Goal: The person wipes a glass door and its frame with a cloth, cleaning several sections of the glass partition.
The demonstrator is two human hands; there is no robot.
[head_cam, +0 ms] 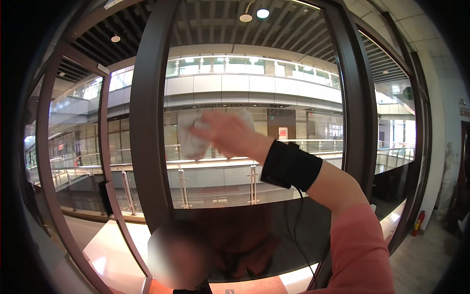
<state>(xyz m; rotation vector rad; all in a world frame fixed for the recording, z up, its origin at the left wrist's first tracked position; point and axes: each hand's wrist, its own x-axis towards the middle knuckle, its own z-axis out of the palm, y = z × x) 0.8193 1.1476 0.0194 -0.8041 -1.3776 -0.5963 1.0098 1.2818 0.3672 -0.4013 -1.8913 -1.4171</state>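
My right hand (233, 134) is raised in front of a tall glass pane (220, 185). Under its spread, motion-blurred fingers lies a white cloth (189, 141), pressed flat against the glass or nearly so. Around my wrist is a black band (292, 165), from which a thin black cable (302, 205) hangs down. A coral sleeve (361, 242) covers my upper arm. My left hand is out of view.
Dark frame posts (148, 121) flank the pane. At left stands a glass door with a black handle or lock (105, 198). A person's blurred head (180, 253) shows low down, possibly reflected. Right, a fire extinguisher (418, 223) stands near a pale statue (447, 172).
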